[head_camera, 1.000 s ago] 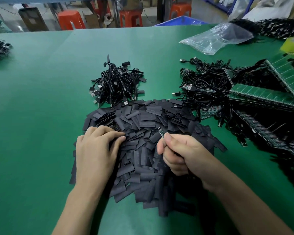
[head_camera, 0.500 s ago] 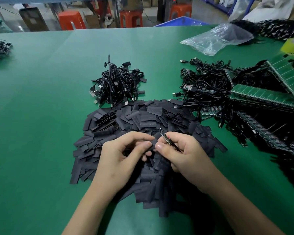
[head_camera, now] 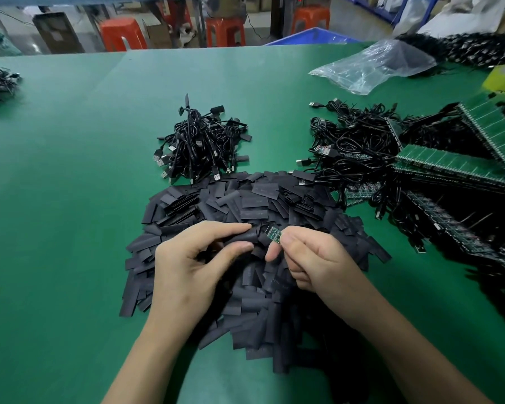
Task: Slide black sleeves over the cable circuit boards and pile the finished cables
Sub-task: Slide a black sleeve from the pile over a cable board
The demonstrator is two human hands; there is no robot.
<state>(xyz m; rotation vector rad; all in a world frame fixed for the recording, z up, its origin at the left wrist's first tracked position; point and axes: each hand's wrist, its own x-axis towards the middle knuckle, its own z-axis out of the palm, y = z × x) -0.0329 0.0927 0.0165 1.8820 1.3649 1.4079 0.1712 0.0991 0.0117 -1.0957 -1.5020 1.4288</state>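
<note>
While a black sleeve point(head_camera: 247, 237) was pinched by the left hand point(head_camera: 193, 266), a circuit board point(head_camera: 273, 237) was clamped by fingertips of the right hand point(head_camera: 312, 258) — its end just beside the sleeve's mouth. Sleeve print was too faint to be read.

Spread over green table point(head_camera: 56, 199): heap of black sleeves point(head_camera: 260, 199) in front, pile of cables point(head_camera: 200, 147) behind, tangled cables point(head_camera: 353, 141) and green boards point(head_camera: 449, 164) at right, clear bag point(head_camera: 376, 65) beyond.
</note>
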